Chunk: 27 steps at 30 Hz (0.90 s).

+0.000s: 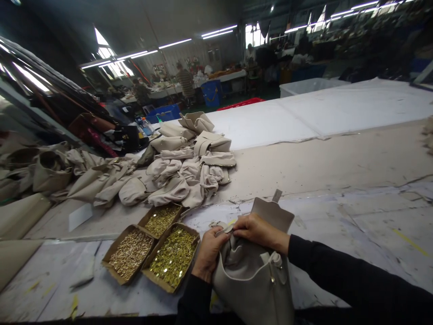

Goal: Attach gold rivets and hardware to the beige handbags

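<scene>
A greyish-beige handbag (253, 289) lies at the table's front edge, its mouth gaping and its flap (272, 213) spread out behind. My left hand (209, 253) is closed on the bag's left rim, thumb on top. Beside it, my right hand (255, 230) pinches the same stretch of edge, its forearm crossing over the bag's opening. Whether a small piece sits between the fingertips is hidden. Near the bag's right side hangs a small gold-coloured zip pull (272, 276). Left of my left hand stands a cardboard box of gold-coloured metal fittings (172, 257).
Two more boxes of small fittings, one coppery (130, 255) and one gold (160, 220), adjoin the first. Beyond them rises a heap of beige bags (182, 174). A white card (80, 216) lies to the left. Several people work at a far table (223, 76).
</scene>
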Motion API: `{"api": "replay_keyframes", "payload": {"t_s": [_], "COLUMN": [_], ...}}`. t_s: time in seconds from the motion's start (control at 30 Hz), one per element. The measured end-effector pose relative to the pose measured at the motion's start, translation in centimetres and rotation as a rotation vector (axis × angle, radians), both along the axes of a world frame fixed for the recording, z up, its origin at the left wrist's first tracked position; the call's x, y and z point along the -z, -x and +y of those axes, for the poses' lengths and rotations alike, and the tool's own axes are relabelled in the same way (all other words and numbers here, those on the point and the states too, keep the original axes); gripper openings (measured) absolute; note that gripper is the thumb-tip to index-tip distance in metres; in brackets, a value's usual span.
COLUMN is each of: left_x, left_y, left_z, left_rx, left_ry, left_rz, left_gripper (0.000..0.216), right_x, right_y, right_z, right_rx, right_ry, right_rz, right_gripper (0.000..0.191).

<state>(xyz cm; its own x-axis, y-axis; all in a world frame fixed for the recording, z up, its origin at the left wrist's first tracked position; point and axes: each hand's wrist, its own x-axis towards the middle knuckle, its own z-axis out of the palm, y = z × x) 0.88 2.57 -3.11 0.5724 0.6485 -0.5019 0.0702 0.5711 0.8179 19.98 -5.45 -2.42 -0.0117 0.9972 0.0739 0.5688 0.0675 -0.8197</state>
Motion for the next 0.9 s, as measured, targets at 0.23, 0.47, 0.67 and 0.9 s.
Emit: {"api": "replay_keyframes", "payload": {"t_s": [0.23, 0.47, 0.67, 0.9], "left_x": [-0.5, -2.2, -2.9, -3.6], "left_y": [0.5, -1.1, -2.1, -1.7], "left_z": [-0.2, -0.7, -1.4, -1.1], "left_rx": [0.029, 0.04, 0.002, 0.07], "left_ry": [-0.094, -0.635, -0.811, -0.757], "left_rz": [0.022, 0.423, 0.581, 0.582], "left_gripper": [0.036, 0.016, 0.022, 0.021], "right_x": [-0.6, -0.5, -0.7, -0.6], "right_y": [2.1, 2.8, 2.6, 2.6], "right_z": [-0.1, 0.4, 0.2, 0.0], "right_rx": [0.123, 0.193, 0.238, 0.265], "right_ry": [-0.096, -0.146, -0.167, -0.193], "right_rz": [-0.136, -0.24, -0.244, -0.105], "right_gripper": [0.008, 0.016, 0.015, 0.011]}}
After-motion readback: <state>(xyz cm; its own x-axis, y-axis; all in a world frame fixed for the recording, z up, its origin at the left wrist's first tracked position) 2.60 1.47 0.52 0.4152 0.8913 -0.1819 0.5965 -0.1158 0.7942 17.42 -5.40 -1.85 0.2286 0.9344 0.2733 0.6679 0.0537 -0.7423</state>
